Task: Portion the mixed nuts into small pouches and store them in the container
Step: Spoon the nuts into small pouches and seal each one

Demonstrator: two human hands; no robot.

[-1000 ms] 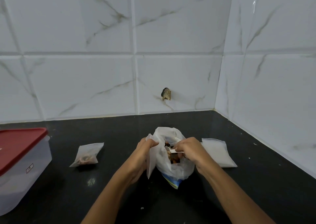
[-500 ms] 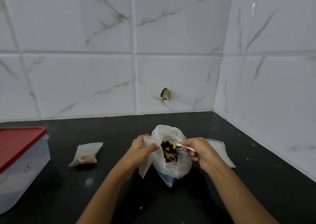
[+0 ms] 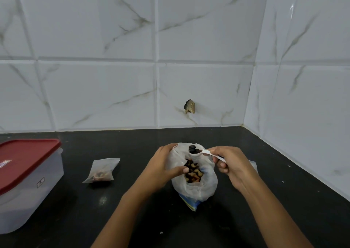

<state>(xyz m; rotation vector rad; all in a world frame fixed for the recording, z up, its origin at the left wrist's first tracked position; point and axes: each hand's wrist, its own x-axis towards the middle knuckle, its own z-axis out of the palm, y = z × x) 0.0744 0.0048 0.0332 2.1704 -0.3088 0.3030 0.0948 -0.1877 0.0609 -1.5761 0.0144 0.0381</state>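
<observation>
head | right hand [image 3: 232,164] raised, pinching spoon [image 3: 205,152] | left hand [image 3: 161,166] gripping bag [image 3: 195,190]

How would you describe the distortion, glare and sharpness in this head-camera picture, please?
Head view: wide-angle lens bows the tile joints; a glare streak sits on the right wall; a dull reflection marks the black counter; the spoon and nuts look soft but legible.

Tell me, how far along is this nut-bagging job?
Early on. Done: one filled pouch lies on the counter. In hand: the right hand holds a spoon of nuts above the big bag, which the left hand holds open. Left: filling more pouches, and putting them in the container, whose red lid is on.
</observation>
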